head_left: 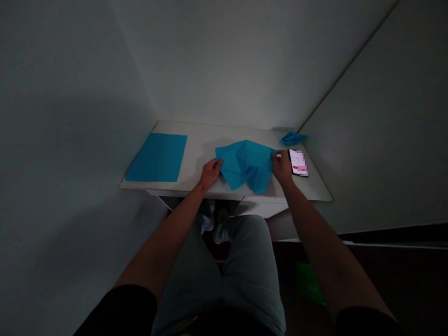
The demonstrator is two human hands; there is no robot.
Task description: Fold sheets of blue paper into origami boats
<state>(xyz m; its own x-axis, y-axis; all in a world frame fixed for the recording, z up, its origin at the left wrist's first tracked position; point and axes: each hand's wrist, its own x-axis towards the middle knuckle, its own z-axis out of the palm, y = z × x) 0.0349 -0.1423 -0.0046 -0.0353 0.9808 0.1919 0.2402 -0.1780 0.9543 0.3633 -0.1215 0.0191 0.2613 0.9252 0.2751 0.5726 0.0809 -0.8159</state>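
Note:
A creased sheet of blue paper point(246, 161) is spread between my two hands above the white tabletop, its folds standing up in the middle and its lower edge hanging in points. My left hand point(210, 173) pinches its left edge. At the opposite side, my right hand point(282, 167) grips the right corner between thumb and fingers. Flat blue paper point(158, 157) lies on the left part of the table. A folded blue paper piece point(293, 138) rests at the back right corner, beyond my right hand.
Just right of my right hand lies a phone point(298, 163) with a lit screen. The white table point(199, 133) stands against walls at the back and both sides. Below it, a drawer front point(264, 207) is near my knees. Something green point(310, 283) is on the dark floor at right.

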